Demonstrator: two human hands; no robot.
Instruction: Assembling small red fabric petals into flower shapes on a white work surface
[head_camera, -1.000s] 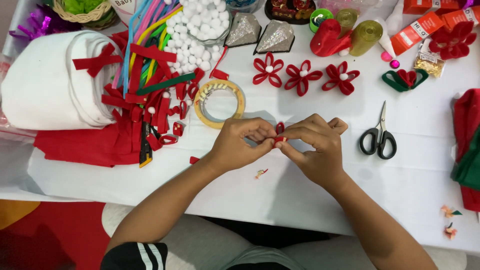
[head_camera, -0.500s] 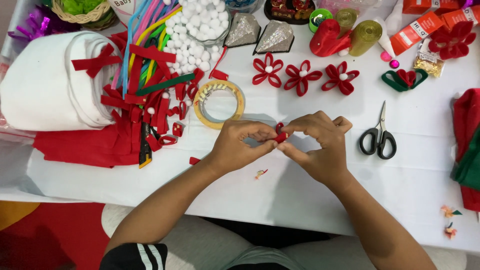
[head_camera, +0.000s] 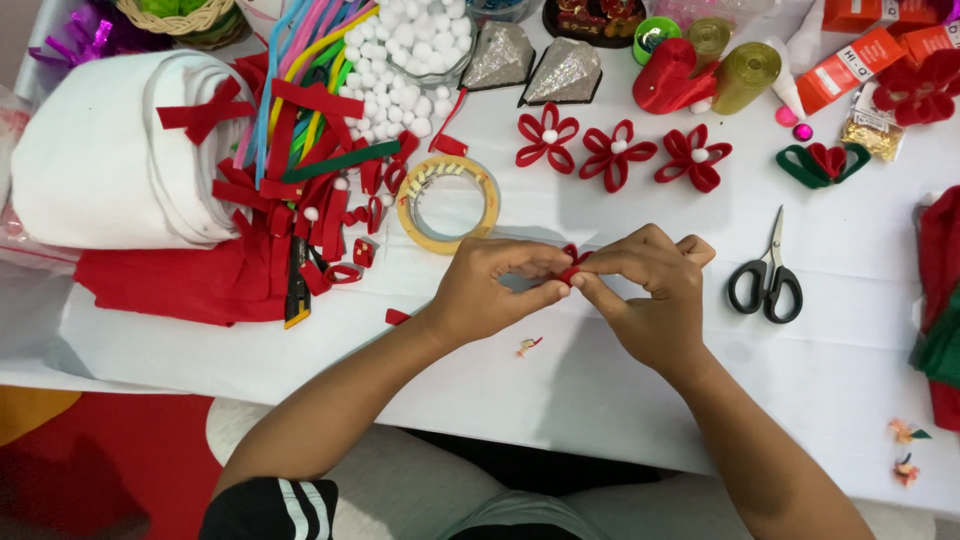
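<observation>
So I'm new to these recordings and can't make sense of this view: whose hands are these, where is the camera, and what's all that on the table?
The camera is worn on a person's head and looks down, so the two bare arms coming up from the bottom are that person's own. The left hand and right hand meet in the middle and pinch a small red felt piece between their fingertips.

They work over a white table. Behind the hands lies a roll of tape, and to the right black-handled scissors. Further back sit three finished red felt flowers with white centres, a bowl of white pom-poms and two glittery silver cones. On the left are a roll of white felt, red felt scraps and coloured pipe cleaners.
</observation>
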